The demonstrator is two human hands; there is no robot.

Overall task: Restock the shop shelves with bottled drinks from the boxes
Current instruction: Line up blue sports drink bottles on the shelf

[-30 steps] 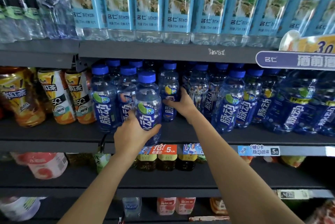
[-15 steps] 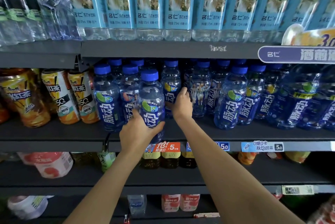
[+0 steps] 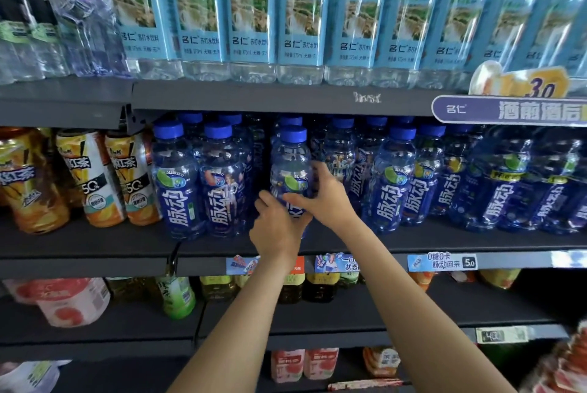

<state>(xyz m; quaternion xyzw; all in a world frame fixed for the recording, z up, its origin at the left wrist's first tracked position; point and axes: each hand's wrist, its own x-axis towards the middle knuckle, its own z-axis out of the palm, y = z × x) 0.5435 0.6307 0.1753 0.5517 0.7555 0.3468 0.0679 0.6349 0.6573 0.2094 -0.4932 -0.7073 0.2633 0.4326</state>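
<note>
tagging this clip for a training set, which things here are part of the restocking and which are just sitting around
In the job:
- blue bottle, held by both hands
- left hand, low on the bottle
- right hand, on the bottle's right side
- middle shelf and its row of blue bottles

Just sitting there:
- light-blue water bottles on the shelf above
- iced tea bottles at left
- price tag

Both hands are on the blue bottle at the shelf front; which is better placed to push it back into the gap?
Left. The left hand wraps the blue bottle low from the front, behind the push; the right hand only steadies its side.
</note>
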